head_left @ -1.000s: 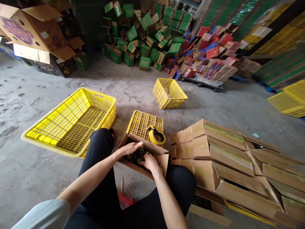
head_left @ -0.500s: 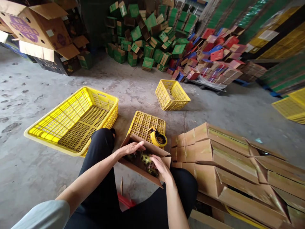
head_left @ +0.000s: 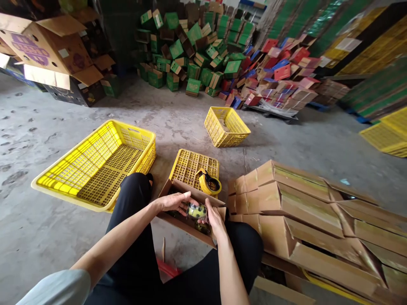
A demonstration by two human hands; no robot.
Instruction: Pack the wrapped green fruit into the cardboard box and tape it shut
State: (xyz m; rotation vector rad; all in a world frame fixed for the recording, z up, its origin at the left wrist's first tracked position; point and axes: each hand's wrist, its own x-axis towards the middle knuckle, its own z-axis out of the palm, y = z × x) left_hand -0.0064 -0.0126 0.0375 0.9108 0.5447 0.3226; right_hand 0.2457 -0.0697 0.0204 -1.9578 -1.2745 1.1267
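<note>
An open cardboard box (head_left: 187, 228) rests tilted at my knees. Just above its opening, a yellow-green, dark-spotted packet in shiny clear plastic (head_left: 197, 211) is held between my two hands; what is inside the wrap I cannot make out. My left hand (head_left: 173, 202) has its fingers against the packet's left end, thumb stretched above. Around the right end curve the fingers of my right hand (head_left: 214, 218). More spotted packets (head_left: 202, 228) show partly below, inside the box. Behind the box, a yellow and black tape dispenser (head_left: 210, 183) lies on an upturned yellow crate (head_left: 190, 163).
A large yellow crate (head_left: 146, 156) stands at my left, a smaller yellow crate (head_left: 227, 137) farther ahead. Stacked cardboard boxes (head_left: 305, 207) crowd my right side. Green boxes (head_left: 193, 87) and red and blue boxes (head_left: 281, 72) are heaped at the back; large cartons (head_left: 60, 51) stand back left.
My right hand has come up from inside the box with a spotted packet and moved it toward my left hand. Both hands now touch it. The crates and tape dispenser have stayed in place.
</note>
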